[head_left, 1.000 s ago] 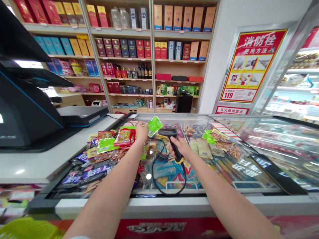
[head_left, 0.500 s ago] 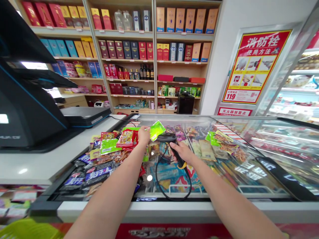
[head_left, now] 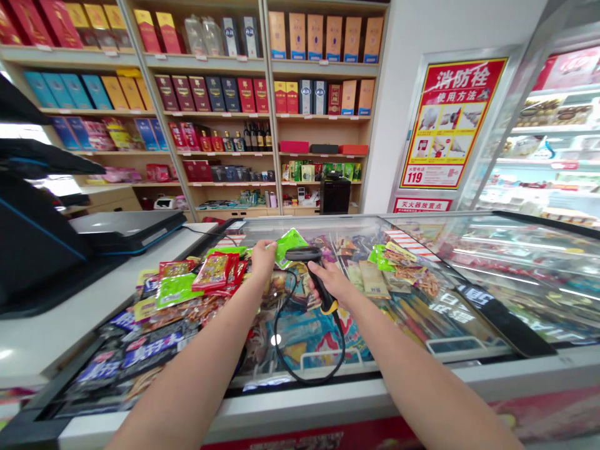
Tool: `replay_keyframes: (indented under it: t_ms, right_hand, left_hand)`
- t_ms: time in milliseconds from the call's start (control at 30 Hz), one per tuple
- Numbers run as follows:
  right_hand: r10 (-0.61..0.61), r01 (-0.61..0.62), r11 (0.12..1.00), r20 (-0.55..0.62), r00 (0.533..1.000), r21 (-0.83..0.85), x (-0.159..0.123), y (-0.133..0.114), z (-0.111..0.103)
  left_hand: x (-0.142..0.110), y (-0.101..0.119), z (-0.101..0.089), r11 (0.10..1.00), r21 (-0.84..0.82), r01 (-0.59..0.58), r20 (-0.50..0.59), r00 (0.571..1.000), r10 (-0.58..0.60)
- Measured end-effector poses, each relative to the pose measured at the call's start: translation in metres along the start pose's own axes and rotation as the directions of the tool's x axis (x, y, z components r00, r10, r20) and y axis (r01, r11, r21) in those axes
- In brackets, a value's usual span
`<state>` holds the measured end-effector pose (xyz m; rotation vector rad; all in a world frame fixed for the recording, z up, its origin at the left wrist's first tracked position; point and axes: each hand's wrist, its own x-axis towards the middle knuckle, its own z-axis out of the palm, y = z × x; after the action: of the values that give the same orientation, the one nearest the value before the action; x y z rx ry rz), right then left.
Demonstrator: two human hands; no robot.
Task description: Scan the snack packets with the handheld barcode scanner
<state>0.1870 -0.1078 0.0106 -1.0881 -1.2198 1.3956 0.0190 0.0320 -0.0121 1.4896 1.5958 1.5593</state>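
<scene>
Over the glass lid of a chest freezer [head_left: 290, 381], my left hand [head_left: 264, 257] pinches the edge of a small bright green snack packet [head_left: 287, 245]. My right hand [head_left: 329, 280] is wrapped round the handle of a black barcode scanner [head_left: 319, 287] with a yellow-tipped grip. The scanner's head is right beside the packet and overlaps its lower right edge. A black cable [head_left: 276, 325] loops down from the handle onto the glass. Left of my left hand lies a pile of snack packets: red ones [head_left: 216, 272], a green one [head_left: 175, 290] and dark blue-and-black ones [head_left: 152, 347].
More packets [head_left: 407, 265], green and brown, lie on the glass to the right. A flat scale [head_left: 129, 230] and a dark terminal [head_left: 37, 244] stand on the left counter. Shelves of boxed goods [head_left: 213, 94] line the back, with a red poster [head_left: 452, 122] beside them.
The view has turned right, so most surroundings sit further left. The green packet has tilted and its pale printed patch no longer shows. Both hands keep their holds.
</scene>
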Motion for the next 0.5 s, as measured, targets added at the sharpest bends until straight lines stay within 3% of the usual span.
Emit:
replay_keyframes:
  t_ms: [100, 167, 267, 367, 500]
  right_hand:
    - [-0.041, 0.043, 0.998, -0.034, 0.999, 0.055, -0.008, -0.019, -0.015]
    - [-0.084, 0.090, 0.993, -0.072, 0.994, 0.074, -0.015, -0.029, -0.033]
    - [-0.133, 0.146, 0.988, -0.203, 0.970, 0.052, -0.025, -0.036, -0.070]
    - [-0.156, 0.185, 0.982, -0.379, 0.912, 0.040, -0.038, -0.036, -0.105]
    - [-0.151, 0.212, 0.975, -0.518, 0.842, 0.060, -0.054, -0.031, -0.137]
  left_hand:
    - [-0.004, 0.018, 0.035, 0.985, -0.165, 0.058, 0.093, 0.995, -0.043]
    - [-0.010, 0.035, 0.066, 0.941, -0.293, 0.166, 0.204, 0.973, -0.108]
    - [-0.025, 0.064, 0.120, 0.818, -0.431, 0.381, 0.420, 0.887, -0.192]
    - [-0.047, 0.091, 0.175, 0.714, -0.430, 0.552, 0.570, 0.780, -0.260]
    - [-0.077, 0.116, 0.231, 0.713, -0.380, 0.589, 0.639, 0.725, -0.257]
